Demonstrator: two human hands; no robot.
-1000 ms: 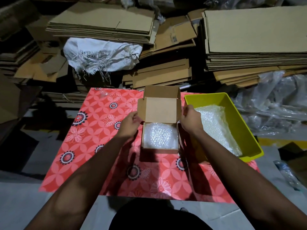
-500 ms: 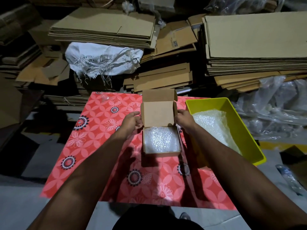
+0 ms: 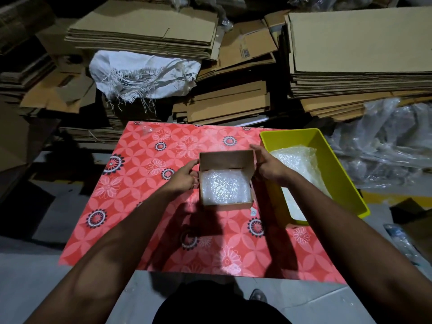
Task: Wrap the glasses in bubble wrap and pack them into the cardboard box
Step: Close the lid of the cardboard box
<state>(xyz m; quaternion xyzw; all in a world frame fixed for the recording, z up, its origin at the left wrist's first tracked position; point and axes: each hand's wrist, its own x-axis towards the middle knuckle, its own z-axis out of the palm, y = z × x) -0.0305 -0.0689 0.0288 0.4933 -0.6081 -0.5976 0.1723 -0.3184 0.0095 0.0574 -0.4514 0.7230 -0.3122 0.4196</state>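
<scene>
Brown cardboard is what we hold: the small cardboard box (image 3: pixel 226 203) sits open on the mat, and our two hands are on its lid (image 3: pixel 226 160). Our left hand (image 3: pixel 184 178) pinches the left edge of the lid with finger and thumb. Our right hand (image 3: pixel 268 166) wraps around the right edge, fingers curled on it. The lid leans over the back of the box and is partly folded down.

Inside the box we see a shiny white bundle of bubble wrap (image 3: pixel 223 188). It fills the bottom. We cannot see any glass through it, so we cannot tell what is inside. The lid hides the back part of the bundle.

Just beside the box, on the right, is a yellow bin (image 3: pixel 336 160). More bubble wrap (image 3: pixel 297 160) lies in it. Our right arm covers part of it.

The box and bin rest on a red mat (image 3: pixel 145 183) with white and dark flowers. Our hands make dark shadows on it. The mat lies on a grey floor (image 3: pixel 28 272).

Behind the mat are tall piles of flat cardboard (image 3: pixel 360 54). A torn white sack (image 3: pixel 142 73) lies between the piles. Crumpled clear plastic (image 3: pixel 383 146) sits at the right, hard to make out. The room is dim, and the left corner is too dark to see.
</scene>
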